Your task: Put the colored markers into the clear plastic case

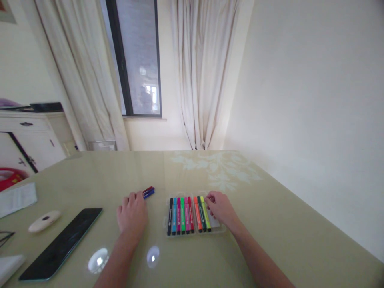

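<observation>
A clear plastic case [218,229] lies on the table and holds a row of several coloured marker pens [187,214]. My right hand [220,209] rests on the case's right end, fingers curled against the yellow-green marker [205,212]. To the left of the case, my left hand [132,213] is closed around a red and a blue marker [149,191], whose tips stick out past the fingers.
A dark tablet [61,242] lies flat at the left on the glossy green table [270,224]. A white oval object [44,221] and folded paper [16,198] sit further left. A wall runs along the table's right side, with curtains and a window beyond.
</observation>
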Tool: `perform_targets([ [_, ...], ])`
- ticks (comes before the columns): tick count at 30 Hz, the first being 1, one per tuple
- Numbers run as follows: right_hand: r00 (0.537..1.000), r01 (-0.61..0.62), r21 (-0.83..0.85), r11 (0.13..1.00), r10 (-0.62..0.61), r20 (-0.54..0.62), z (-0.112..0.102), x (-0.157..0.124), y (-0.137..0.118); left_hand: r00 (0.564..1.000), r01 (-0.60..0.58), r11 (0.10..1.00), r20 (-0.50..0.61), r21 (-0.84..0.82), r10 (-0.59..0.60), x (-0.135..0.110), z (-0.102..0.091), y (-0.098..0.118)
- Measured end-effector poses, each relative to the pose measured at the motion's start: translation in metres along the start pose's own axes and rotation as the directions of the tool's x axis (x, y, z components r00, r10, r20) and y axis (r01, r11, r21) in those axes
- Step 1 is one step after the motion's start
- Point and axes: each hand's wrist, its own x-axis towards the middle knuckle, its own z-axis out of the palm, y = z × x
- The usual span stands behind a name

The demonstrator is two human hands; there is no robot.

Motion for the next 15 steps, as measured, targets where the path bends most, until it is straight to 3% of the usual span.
perform_targets([
  [7,0.999,0.034,0.027,0.999,-0.033,-0.038,-0.001,-0.001,-0.005,0.996,-0.015,0.984,0.087,-0.177,0.031,0.005,0.004,0.012],
  [9,0.997,0.078,0.085,0.993,-0.076,-0.029,-0.002,-0.004,-0.012,0.992,-0.048,0.934,0.096,-0.355,0.087,0.002,0.001,0.027],
  [10,0.994,0.107,0.137,0.985,-0.107,-0.011,-0.001,-0.006,-0.017,0.988,-0.058,0.852,0.092,-0.520,0.124,-0.002,-0.002,0.038],
  [12,0.982,0.165,0.278,0.946,-0.183,0.040,0.003,-0.011,-0.027,0.973,-0.054,0.569,0.085,-0.820,0.215,-0.013,-0.008,0.061],
  [15,0.964,0.172,0.470,0.866,-0.246,0.099,0.010,-0.017,-0.039,0.949,-0.074,0.325,0.034,-0.943,0.314,-0.031,-0.017,0.090],
])
